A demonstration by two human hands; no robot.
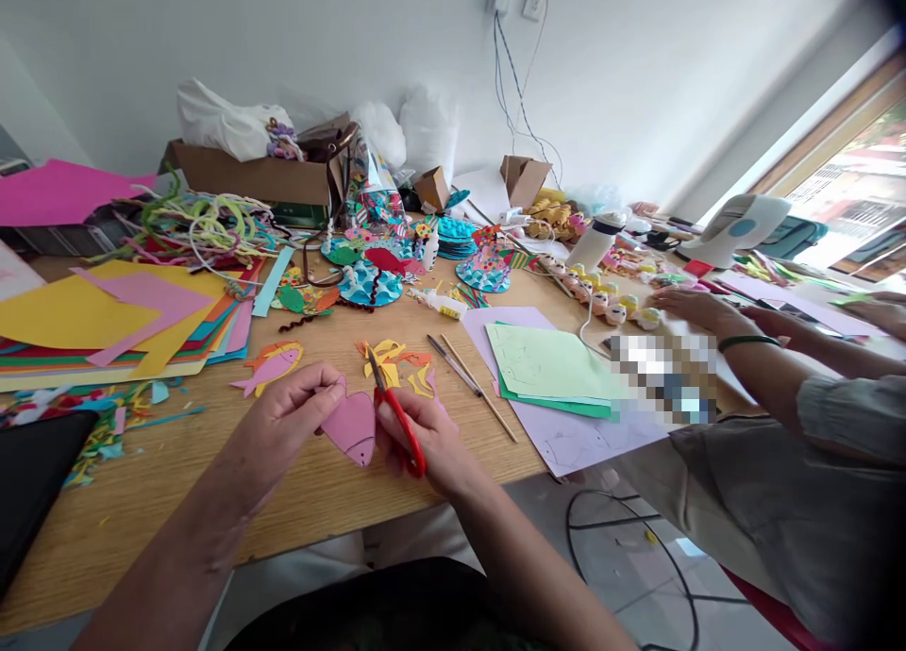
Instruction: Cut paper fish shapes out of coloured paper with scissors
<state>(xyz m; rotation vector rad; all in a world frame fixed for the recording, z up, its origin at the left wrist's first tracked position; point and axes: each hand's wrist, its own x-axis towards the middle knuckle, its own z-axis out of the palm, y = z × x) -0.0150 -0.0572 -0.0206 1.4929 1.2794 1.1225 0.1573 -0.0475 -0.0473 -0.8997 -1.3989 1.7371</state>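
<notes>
Between the thumb and fingers of my left hand point(301, 408) is a pink paper fish point(350, 429), its pointed end with a drawn eye and a curved line turned down toward me. My right hand point(425, 439) is closed on red-handled scissors point(403, 429), blades pointing up and away, just right of the fish. Whether the blades touch the paper I cannot tell. Beyond my hands lie yellow and orange paper scraps point(396, 358). Left of them rests another pink fish cutout point(273, 366) over yellow and orange paper.
Coloured paper sheets point(71, 316) are stacked at the left, near a black object point(42, 481). A pen point(453, 363), a thin stick point(488, 401) and green paper point(545, 358) lie to the right. Decorated fish crafts point(372, 278) stand behind. A co-worker's arms point(750, 340) reach in from the right.
</notes>
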